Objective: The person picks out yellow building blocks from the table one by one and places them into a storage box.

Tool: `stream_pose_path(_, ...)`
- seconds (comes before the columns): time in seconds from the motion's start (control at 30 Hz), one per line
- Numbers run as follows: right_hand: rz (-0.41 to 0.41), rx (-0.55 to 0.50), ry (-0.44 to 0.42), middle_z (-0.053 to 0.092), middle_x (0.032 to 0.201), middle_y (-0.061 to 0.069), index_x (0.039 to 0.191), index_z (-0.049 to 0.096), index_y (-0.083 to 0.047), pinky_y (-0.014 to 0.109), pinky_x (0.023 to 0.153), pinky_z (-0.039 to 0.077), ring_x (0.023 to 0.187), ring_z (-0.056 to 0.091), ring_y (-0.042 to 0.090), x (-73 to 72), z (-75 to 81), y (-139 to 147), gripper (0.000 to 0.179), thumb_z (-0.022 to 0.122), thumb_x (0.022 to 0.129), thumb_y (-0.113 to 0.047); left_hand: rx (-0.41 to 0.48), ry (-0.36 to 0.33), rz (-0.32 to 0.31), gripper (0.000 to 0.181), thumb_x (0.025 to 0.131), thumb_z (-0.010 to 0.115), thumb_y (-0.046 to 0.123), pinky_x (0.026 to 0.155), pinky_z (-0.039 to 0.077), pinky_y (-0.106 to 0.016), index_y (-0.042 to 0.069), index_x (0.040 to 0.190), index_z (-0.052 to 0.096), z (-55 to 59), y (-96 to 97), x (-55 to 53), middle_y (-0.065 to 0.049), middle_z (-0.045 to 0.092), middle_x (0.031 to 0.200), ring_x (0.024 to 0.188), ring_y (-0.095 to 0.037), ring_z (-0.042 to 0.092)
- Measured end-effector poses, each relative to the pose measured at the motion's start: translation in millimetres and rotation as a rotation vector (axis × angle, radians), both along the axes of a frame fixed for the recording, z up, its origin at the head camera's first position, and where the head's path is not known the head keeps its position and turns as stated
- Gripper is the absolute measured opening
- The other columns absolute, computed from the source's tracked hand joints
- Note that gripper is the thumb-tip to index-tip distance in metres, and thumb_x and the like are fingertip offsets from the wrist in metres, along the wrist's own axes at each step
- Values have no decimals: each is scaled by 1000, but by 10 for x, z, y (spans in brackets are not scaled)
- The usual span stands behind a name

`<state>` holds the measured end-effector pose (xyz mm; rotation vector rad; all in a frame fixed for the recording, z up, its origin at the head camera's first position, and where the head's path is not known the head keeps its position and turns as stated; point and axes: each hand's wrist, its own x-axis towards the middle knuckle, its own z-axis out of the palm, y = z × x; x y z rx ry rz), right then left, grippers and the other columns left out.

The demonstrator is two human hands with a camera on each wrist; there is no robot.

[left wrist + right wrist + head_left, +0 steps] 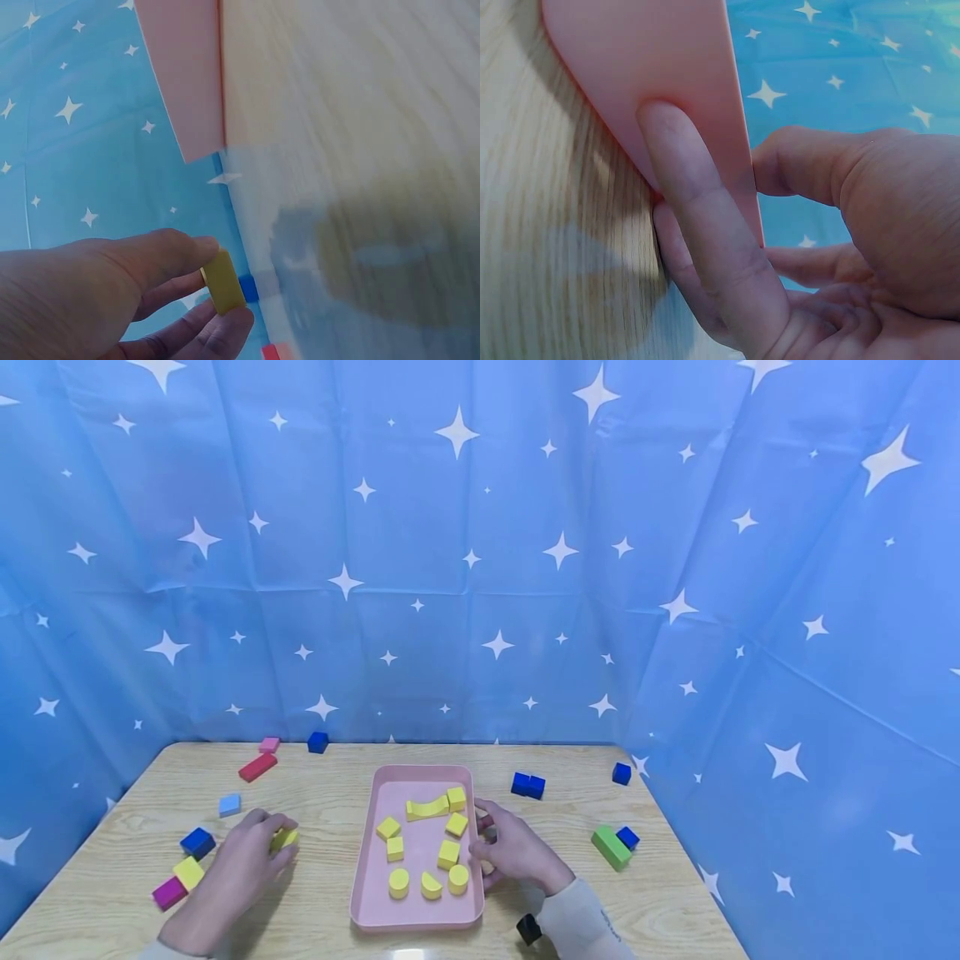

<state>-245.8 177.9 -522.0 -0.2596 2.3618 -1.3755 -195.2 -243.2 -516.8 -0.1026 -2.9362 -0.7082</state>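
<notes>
Small black object (528,928): nearest the camera, just beside the right sleeve (585,927), partly cut off by it; too small to identify.
Tabletop (322,893): pale wood grain, smooth; badly smeared by blur in the left wrist view.
Tray (366,893): pink, rectangular, rounded corners, low rim, plain matte plastic look; near the middle of the tabletop.
Tray contents: smooth yellow blocks, namely two round pieces and a half-round (431,886) along the near end, several cubes (448,853) further up, a curved arch piece (427,809) at the far end.
Right hand (510,847): at the tray's right rim, thumb laid flat on the tray wall in the right wrist view, fingers curled at the edge, apparently gripping it.
Left hand (240,868): on the tabletop well left of the tray, pinching a small yellow block (223,281) between thumb and fingertips; block flat-sided, partly hidden by fingers.
Left-side blocks: yellow cube (188,872), magenta block (169,893) and dark blue cube (197,842) just beside the left hand; light blue piece (229,804) further on.
Right-side blocks: green bar (610,847) touching a blue cube (628,837).
Far edge: red bar (257,767), pink piece (269,745), scattered blue cubes (528,785).
Backdrop (480,568): blue creased sheet, white stars.
</notes>
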Motion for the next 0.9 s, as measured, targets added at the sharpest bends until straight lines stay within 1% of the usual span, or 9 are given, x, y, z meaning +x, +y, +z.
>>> stream_pose_path(0.13, 4, 0, 3, 66, 147, 20, 181, 40, -12, 43, 66, 75, 105, 80, 25, 5, 4, -1, 82, 77, 107, -8, 19, 22, -3, 34, 97, 90, 9, 82, 73, -49, -3, 128, 82, 41, 94, 0, -26, 76, 120, 95, -25, 71)
stream_pose_path(0.33, 5, 2, 5, 66, 147, 21, 181, 39, -12, 43, 66, 75, 105, 80, 25, 8, 12, -1, 83, 76, 108, -8, 32, -3, -13, 34, 99, 90, 10, 87, 74, -51, -1, 130, 82, 116, 244, -11, -23, 76, 122, 97, -24, 72)
stream_pose_path(0.53, 5, 6, 4, 66, 147, 21, 181, 39, -12, 43, 66, 75, 104, 79, 25, 3, 11, -1, 82, 76, 108, -8, 45, -10, -24, 33, 99, 91, 10, 87, 75, -48, 2, 131, 83, 172, 407, -9, -20, 75, 124, 96, -20, 70)
stream_pose_path(0.77, 4, 6, -3, 66, 147, 20, 181, 40, -13, 43, 66, 75, 105, 79, 25, -3, 10, 1, 82, 77, 107, -8, 50, 23, -46, 33, 99, 92, 11, 85, 75, -42, 5, 130, 83, 229, 598, 27, -15, 75, 124, 97, -18, 74)
stream_pose_path(0.9, 6, 5, -6, 66, 147, 20, 181, 39, -12, 43, 66, 75, 105, 79, 25, -5, 12, 2, 82, 77, 108, -8, 54, 6, -51, 33, 100, 92, 13, 87, 75, -42, 8, 131, 84, 259, 702, 47, -14, 75, 125, 98, -17, 73)
